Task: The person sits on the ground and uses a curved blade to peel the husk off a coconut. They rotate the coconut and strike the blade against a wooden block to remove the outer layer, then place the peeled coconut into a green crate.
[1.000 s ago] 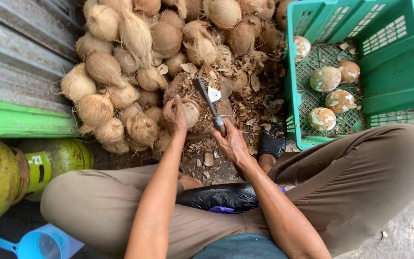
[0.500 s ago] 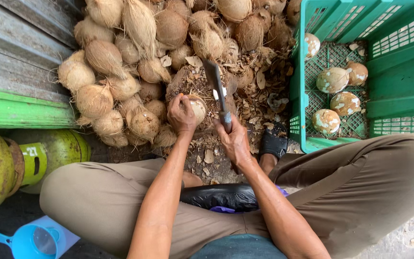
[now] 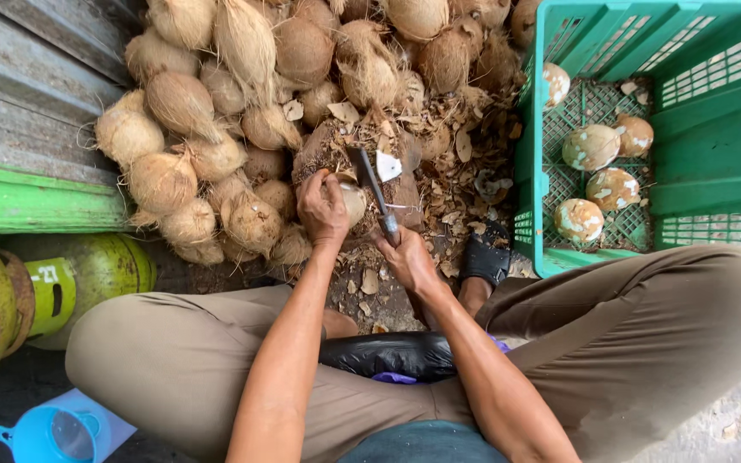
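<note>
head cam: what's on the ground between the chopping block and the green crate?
In the head view, loose husk chips and shell scraps litter the ground between the chopping block and the green crate. A black sandal sits at the near end of that stretch.

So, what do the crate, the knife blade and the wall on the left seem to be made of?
The crate looks like moulded plastic: even green colour, a slightly glossy surface, lattice walls and floor. The knife blade in the right hand seems to be dark, dull metal, thin and flat. The wall looks like corrugated metal sheet, grey and weathered, though painted board is possible.
</note>
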